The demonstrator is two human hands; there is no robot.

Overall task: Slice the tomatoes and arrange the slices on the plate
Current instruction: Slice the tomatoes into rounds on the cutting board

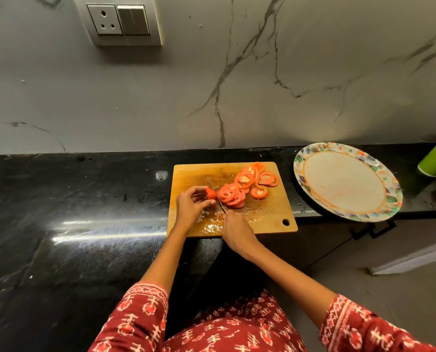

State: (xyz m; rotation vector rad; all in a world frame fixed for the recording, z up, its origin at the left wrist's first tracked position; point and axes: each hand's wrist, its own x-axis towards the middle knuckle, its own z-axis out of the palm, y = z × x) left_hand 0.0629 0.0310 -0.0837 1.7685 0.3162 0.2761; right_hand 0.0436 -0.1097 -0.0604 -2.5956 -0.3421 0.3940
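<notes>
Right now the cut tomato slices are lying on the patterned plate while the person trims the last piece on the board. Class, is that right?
Not quite. The head view shows the tomato slices lying on the wooden cutting board; the patterned plate holds none. The rest stands.

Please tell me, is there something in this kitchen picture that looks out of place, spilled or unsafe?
Two things. The plate lies with its near edge hanging past the counter edge, so a bump might tip it. Tomato juice and seeds are pooled on the cutting board, near its front edge. Otherwise nothing stands out.
</notes>
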